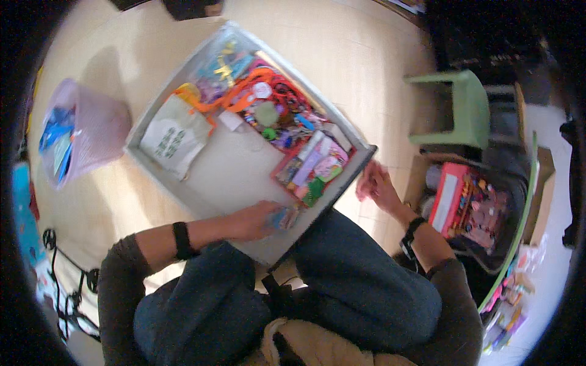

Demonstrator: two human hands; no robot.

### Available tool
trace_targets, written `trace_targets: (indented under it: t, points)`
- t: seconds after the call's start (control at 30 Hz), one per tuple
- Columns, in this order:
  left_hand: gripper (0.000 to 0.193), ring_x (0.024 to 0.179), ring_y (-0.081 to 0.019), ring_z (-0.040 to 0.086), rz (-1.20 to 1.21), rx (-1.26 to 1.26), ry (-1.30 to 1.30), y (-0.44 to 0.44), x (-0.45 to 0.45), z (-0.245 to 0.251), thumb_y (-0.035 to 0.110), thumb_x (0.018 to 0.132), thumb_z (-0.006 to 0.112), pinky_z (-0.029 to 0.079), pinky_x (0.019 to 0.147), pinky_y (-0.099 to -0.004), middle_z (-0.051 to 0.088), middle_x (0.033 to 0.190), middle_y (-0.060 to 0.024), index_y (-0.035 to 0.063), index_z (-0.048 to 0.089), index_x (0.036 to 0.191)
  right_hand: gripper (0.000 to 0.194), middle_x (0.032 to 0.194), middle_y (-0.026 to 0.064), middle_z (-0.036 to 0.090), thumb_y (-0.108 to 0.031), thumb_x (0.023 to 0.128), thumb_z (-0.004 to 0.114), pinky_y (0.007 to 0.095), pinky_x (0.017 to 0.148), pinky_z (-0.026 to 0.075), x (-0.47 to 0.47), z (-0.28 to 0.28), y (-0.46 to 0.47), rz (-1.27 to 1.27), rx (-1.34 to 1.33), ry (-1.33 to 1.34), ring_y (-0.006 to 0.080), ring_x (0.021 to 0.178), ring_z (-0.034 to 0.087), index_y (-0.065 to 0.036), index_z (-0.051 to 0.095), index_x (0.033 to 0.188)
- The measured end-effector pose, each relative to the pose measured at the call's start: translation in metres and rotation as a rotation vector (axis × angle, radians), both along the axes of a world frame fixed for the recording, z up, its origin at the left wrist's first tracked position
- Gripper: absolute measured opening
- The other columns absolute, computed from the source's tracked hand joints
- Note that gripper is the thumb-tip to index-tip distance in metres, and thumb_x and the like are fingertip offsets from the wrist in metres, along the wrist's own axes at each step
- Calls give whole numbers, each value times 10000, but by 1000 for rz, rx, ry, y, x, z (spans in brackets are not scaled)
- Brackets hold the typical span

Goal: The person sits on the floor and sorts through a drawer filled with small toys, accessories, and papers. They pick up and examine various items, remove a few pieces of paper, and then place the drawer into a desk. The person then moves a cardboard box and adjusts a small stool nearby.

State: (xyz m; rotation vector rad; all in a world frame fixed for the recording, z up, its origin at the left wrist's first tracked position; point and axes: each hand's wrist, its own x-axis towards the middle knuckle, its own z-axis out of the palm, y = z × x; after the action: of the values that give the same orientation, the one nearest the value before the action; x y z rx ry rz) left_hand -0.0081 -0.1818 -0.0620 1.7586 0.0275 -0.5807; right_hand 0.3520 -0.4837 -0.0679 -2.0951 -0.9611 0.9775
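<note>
A shallow grey drawer or tray (219, 169) lies in front of my knees. My left hand (254, 220) is over its near corner, holding a small blue and brownish item (284, 217) that is too blurred to name. My right hand (376, 183) is outside the tray, just beyond its right corner, with fingers curled; whether it holds anything is unclear. Inside the tray are a white cloth drawstring pouch (174, 137) with orange trim, a red box (300, 201) of small packets, and a heap of small colourful items with an orange ribbon (247, 89).
A pink mesh basket (100, 119) holding blue things stands at the left. On the right are a green plastic stool (471, 110) and a dark bin (508, 256) with a red box and small items. A black metal frame (78, 288) is at the lower left.
</note>
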Motion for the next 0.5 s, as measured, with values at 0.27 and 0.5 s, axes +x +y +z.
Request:
trace_targets:
  t: [0.27,0.5]
  points:
    - [840,1286,-462,491,-52,-53,45,-8,-1,31,223,917,708,425,1093,-521,480,1392,-261,133,221,1595,257,994,87,624,51,840,663,301,747,515,13,132,129,-57,322,-272,199,896,622,-24,593,1075]
    - [621,1155,-408,633,-479,314,204,29,-5,68,431,955,640,479,1019,-538,631,1284,-216,86,495,1450,471,1201,188,598,-250,855,753,434,849,558,-147,70,287,1039,209,-329,396,1044,639,-67,590,1258]
